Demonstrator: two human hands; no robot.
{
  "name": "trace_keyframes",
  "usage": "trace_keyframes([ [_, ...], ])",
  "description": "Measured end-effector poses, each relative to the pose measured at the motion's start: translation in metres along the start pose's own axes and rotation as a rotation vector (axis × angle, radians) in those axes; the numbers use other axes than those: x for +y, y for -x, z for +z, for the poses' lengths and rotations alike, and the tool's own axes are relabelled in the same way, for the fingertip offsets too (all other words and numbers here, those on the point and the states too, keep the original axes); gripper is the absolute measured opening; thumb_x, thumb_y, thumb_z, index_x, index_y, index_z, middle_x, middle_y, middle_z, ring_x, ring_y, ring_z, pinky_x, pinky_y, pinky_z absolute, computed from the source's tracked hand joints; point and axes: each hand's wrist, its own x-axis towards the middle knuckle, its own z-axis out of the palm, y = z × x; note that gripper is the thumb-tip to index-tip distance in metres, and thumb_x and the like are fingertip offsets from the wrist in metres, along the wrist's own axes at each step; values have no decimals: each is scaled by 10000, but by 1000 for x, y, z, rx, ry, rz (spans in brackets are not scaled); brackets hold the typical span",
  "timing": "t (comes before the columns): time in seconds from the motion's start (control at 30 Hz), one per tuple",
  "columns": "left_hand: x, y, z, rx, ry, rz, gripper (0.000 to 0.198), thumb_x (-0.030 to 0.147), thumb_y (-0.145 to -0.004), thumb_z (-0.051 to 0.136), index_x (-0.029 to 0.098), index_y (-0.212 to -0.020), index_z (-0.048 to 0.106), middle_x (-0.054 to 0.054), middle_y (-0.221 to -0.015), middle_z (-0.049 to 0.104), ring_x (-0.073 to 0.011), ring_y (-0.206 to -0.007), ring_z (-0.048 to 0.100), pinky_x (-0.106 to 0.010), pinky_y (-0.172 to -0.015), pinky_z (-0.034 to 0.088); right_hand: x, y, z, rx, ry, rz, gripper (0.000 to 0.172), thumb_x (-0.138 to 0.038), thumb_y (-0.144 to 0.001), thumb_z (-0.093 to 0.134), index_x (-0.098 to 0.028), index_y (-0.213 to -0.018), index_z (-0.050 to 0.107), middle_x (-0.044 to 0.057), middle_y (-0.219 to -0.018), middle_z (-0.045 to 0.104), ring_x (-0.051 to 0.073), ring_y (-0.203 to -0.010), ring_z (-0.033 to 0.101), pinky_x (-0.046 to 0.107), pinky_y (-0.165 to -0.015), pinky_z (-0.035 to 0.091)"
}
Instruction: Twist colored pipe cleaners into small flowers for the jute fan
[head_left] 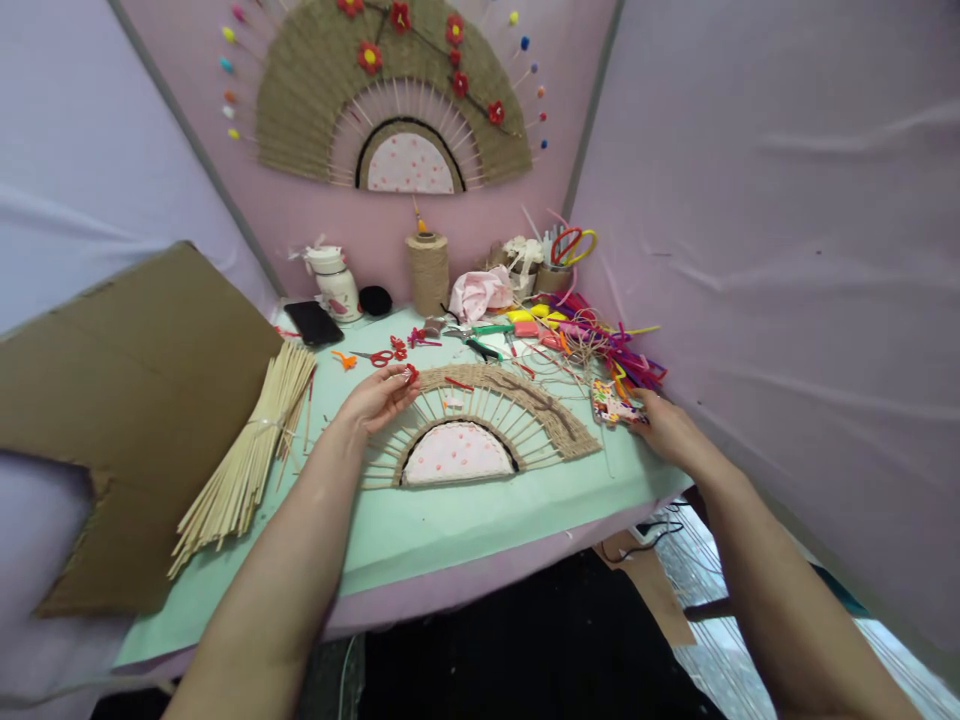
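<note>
My left hand is closed on a small red flower, above the upper left end of the woven band. Below it lies a half-round fan of twine and thin sticks, with a pink-spotted white centre edged in black. A brown branch shape runs over the band's right part. At the table's right side my right hand has its fingers on a colourful patterned item, closed around its right edge. Small red pieces lie on and near the band.
A stick bundle and cardboard stand left. Behind are a phone, white bottle, twine spool, pink cloth, red scissors and colourful pipe cleaners. A finished fan hangs on the wall.
</note>
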Motion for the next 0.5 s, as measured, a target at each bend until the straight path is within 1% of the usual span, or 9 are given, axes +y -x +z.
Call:
trace_keyframes([
  [0.07, 1, -2, -3, 13, 20, 19, 111, 40, -766, 586, 143, -799, 560, -19, -689, 642, -86, -616, 639, -172, -583, 539, 1, 7, -8, 12, -71, 5, 527, -250, -795, 544, -114, -1293, 438, 196, -1165, 612, 295, -1019, 604, 358, -828, 459],
  [0.2, 6, -1, -5, 63, 82, 40, 103, 31, -773, 585, 123, -776, 541, -18, -676, 626, -75, -604, 627, -157, -580, 535, 2, 23, -31, -3, -291, 16, 496, -327, -791, 534, -171, -1258, 471, 152, -1038, 661, 258, -847, 634, 352, -738, 482],
  [0.3, 10, 1, -5, 84, 122, 49, 107, 18, -792, 558, 120, -776, 531, -23, -660, 620, -77, -578, 620, -154, -552, 528, 5, 30, -47, -57, -589, -1, 521, -387, -772, 554, -204, -1252, 472, 125, -977, 666, 231, -807, 620, 332, -709, 488],
  [0.33, 11, 2, -4, 84, 130, 52, 111, 13, -800, 542, 121, -774, 529, -25, -657, 619, -78, -570, 618, -154, -545, 526, 6, 31, -50, -70, -704, 10, 548, -411, -757, 571, -210, -1258, 470, 124, -975, 663, 228, -806, 620, 326, -691, 493],
  [0.37, 11, 2, -4, 82, 134, 53, 118, 8, -806, 528, 121, -771, 528, -26, -654, 618, -78, -563, 617, -154, -539, 525, 6, 32, -53, -54, -797, 37, 580, -431, -737, 595, -215, -1260, 473, 124, -972, 662, 226, -803, 622, 322, -672, 497],
  [0.4, 12, 3, -4, 80, 137, 54, 123, 5, -810, 519, 121, -766, 527, -26, -651, 616, -78, -557, 615, -154, -534, 524, 6, 32, -54, -3, -849, 81, 609, -447, -709, 624, -218, -1256, 484, 123, -963, 662, 226, -798, 625, 321, -655, 499],
  [0.43, 12, 3, -4, 77, 139, 55, 125, 6, -812, 516, 121, -764, 528, -25, -650, 615, -77, -551, 612, -154, -529, 523, 5, 32, -55, 80, -858, 129, 631, -456, -682, 653, -220, -1246, 501, 119, -952, 663, 224, -796, 626, 322, -648, 501],
  [0.5, 11, 3, -4, 66, 139, 59, 123, 11, -815, 516, 122, -765, 529, -21, -646, 612, -71, -537, 604, -152, -521, 520, 0, 32, -57, 320, -799, 211, 633, -458, -635, 694, -218, -1203, 549, 105, -906, 670, 217, -789, 629, 328, -650, 505],
])
